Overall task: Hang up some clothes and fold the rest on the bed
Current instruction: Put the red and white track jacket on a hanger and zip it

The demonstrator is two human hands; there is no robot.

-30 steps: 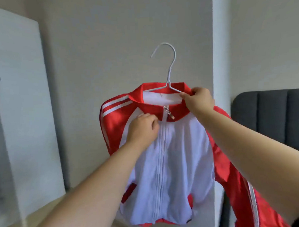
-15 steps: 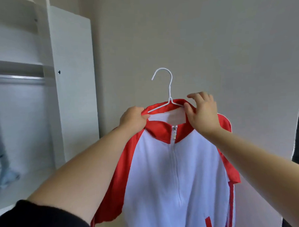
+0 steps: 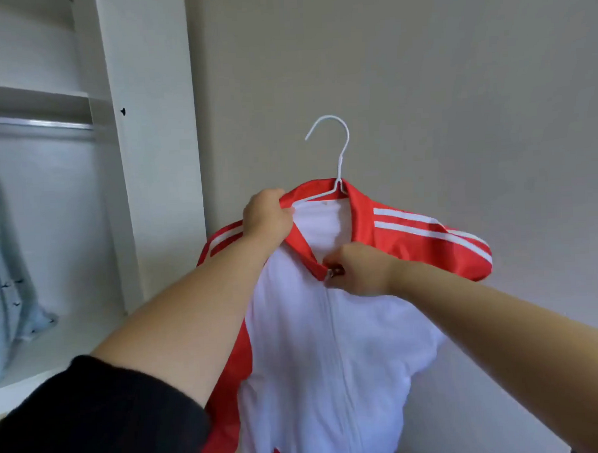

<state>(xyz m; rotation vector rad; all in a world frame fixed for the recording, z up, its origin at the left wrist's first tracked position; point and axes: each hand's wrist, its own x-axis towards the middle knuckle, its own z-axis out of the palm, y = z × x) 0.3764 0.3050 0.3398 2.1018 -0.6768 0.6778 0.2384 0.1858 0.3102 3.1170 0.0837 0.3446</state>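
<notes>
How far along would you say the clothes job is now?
Done: the red and white jacket sits on the white hanger; a pale blue garment is in the wardrobe. In hand: the left hand grips the collar, the right hand pinches the zip pull. Left: hooking it on the rail; no folding shows.

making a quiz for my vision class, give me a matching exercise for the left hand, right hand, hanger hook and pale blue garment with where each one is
1 left hand
2 right hand
3 hanger hook
4 pale blue garment

A inside the wardrobe
B at the jacket zip pull
C bare, above the collar
D gripping the collar's edge

Pairs: 1-D, 2-B, 3-C, 4-A
</notes>
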